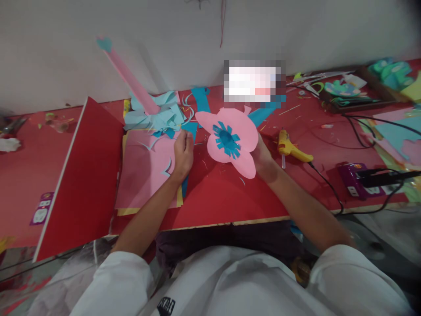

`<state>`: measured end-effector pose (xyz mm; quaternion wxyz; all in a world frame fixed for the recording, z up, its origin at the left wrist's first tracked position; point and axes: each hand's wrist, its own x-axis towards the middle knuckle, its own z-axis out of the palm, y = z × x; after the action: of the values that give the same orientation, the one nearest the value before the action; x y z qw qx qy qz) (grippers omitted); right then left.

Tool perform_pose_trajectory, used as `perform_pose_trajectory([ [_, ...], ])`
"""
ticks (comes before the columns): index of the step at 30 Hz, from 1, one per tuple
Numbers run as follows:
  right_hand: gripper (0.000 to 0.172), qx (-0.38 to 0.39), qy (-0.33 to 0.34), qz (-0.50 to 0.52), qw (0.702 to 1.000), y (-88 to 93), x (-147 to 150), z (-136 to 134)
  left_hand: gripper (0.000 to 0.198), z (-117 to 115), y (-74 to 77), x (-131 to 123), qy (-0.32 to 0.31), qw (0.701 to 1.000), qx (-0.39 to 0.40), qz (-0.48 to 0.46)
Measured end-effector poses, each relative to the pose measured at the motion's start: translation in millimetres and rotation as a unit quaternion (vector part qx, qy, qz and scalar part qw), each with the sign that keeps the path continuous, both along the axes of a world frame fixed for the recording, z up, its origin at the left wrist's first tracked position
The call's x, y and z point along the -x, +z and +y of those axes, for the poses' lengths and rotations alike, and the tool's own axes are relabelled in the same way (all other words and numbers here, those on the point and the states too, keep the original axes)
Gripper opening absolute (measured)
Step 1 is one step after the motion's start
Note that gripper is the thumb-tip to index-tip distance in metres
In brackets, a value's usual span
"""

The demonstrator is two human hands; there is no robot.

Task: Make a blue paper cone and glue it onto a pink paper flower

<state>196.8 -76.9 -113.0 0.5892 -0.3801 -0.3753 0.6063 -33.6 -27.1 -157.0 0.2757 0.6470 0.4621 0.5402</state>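
Observation:
A pink paper flower point(241, 129) with a fringed blue centre point(227, 139) faces me above the red table. My right hand point(262, 157) grips it at its right side, the fingers mostly hidden behind the petals. To the left, my left hand point(184, 151) is closed, its fingers curled in; whatever they may hold is hidden. That hand is over the right edge of a stack of pink paper sheets point(141, 171), with thin light-blue offcuts on top. A yellow glue gun point(291, 147) lies right of my right hand.
A pink paper tube point(133, 83) rises from light-blue paper scraps point(158, 116) at the back. A red upright partition point(85, 175) borders the left side. On the right are a purple power strip point(362, 180), black cables and a dark tray point(368, 103) of paper pieces.

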Motion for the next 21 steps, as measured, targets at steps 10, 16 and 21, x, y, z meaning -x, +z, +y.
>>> perform_pose_trajectory([
  [10, 0.05, -0.032, 0.017, 0.06, 0.998, -17.9, 7, 10, 0.02, -25, 14.5, -15, -0.053, 0.976, -0.15, 0.148],
  [16, 0.056, -0.034, 0.017, 0.062, 0.997, -19.8, 6, 9, 0.013, -26, 11.9, -16, -0.036, 0.966, -0.175, 0.186],
  [21, 0.057, -0.032, 0.024, 0.058, 0.997, -22.4, 4, 10, 0.02, -28, 10.5, -17, -0.018, 0.961, -0.169, 0.22],
])
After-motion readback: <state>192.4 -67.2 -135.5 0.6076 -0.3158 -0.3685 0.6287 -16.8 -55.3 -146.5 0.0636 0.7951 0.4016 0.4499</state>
